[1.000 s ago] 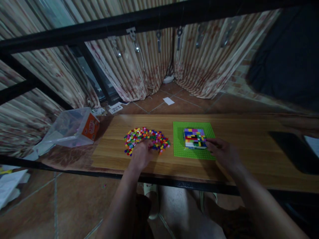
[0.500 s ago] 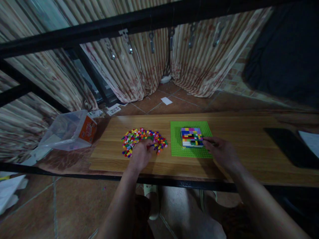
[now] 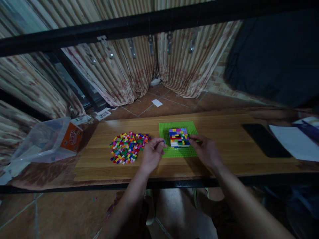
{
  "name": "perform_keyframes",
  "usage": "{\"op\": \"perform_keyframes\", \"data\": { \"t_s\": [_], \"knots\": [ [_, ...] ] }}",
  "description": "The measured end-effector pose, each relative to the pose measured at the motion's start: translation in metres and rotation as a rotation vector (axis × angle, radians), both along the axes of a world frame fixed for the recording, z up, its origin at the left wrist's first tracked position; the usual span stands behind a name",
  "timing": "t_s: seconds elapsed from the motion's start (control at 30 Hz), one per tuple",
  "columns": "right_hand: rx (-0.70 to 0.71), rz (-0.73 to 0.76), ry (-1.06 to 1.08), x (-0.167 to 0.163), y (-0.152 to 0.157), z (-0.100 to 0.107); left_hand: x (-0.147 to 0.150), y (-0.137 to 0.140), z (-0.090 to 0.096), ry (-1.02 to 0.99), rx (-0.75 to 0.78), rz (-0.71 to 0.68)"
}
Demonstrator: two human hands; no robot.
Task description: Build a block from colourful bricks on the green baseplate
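Note:
A square block built of many coloured toy bricks (image 3: 179, 137) sits on a green studded baseplate (image 3: 165, 127). At its right side is my right hand (image 3: 206, 148), fingers closed against the block's edge; whether a brick is between them is hidden. My left hand (image 3: 152, 153) hovers over the baseplate's left edge, thumb and forefinger pinching a small dark blue brick (image 3: 163, 142). Left of that hand lies a loose heap of small coloured bricks (image 3: 124, 146) on the wooden board.
On the left stands a clear plastic box (image 3: 47, 139) with an orange label. To the right lie a black flat slab (image 3: 265, 139) and white paper (image 3: 294, 141). A dark bar (image 3: 119, 30) crosses above the board, with curtains (image 3: 142, 69) behind.
My left hand has moved right from the brick heap to the baseplate, carrying a small brick. My right hand stays at the block's right side. The view has turned slightly right.

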State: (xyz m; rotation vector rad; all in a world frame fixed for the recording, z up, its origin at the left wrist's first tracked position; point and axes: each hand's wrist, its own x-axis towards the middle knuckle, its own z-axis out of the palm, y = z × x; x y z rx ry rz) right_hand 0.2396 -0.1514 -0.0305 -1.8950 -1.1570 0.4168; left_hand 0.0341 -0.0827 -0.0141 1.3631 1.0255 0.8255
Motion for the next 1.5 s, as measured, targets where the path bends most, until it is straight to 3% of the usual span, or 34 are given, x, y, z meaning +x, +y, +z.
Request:
{"op": "perform_keyframes", "data": {
  "t_s": [0.27, 1.0, 1.2, 1.5],
  "knots": [
    [-0.016, -0.012, -0.017, -0.003, 0.000, 0.004, 0.022, 0.000, -0.007, 0.057, 0.044, -0.049],
    [-0.005, 0.054, -0.077, -0.006, 0.000, 0.001, 0.055, -0.025, -0.016, 0.554, 0.612, 0.034],
    [-0.018, 0.073, -0.086, -0.005, -0.002, 0.000, 0.058, -0.030, -0.021, 0.631, 0.641, 0.051],
    [-0.031, 0.075, -0.131, -0.003, -0.002, -0.002, 0.059, -0.032, -0.025, 0.565, 0.606, 0.093]
  ]
}}
